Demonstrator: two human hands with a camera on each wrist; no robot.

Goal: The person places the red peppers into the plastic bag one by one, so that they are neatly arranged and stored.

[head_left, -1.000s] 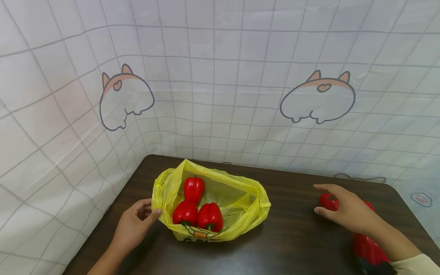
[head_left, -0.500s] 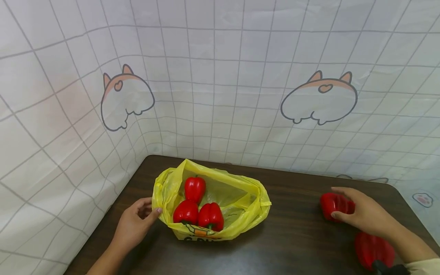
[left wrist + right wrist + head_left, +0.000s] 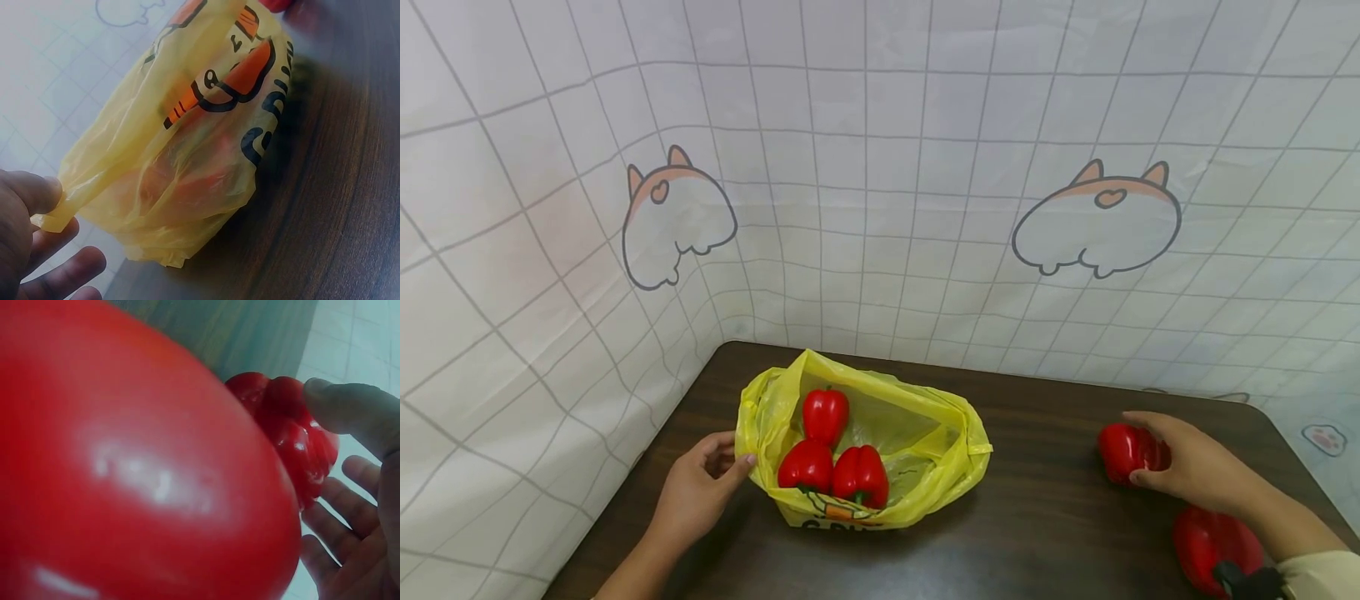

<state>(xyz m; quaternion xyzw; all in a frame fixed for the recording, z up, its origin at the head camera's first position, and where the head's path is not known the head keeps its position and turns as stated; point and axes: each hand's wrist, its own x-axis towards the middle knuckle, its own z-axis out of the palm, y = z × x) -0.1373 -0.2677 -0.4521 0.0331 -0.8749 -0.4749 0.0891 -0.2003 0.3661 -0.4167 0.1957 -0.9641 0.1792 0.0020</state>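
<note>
Pepper [image 3: 1123, 454] apparently being reached for
Bag [image 3: 187, 147] is pinched by left grip [image 3: 695, 487]; loosely spread right grip [image 3: 1191, 465] should next be closed.

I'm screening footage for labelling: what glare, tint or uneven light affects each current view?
Head: small highlights on the bagged peppers, a pale sheen on the table. Left wrist: washed-out backdrop, darker table, faint shine on the yellow bag. Right wrist: bluish-green cast, white glare on the nearest pepper.

Diffuse light in the head view; faint sheen on the table [image 3: 962, 562], lower centre. Left wrist: upper-left haze. Right wrist: near bell pepper [image 3: 144, 437] blurred, glare-spotted.
</note>
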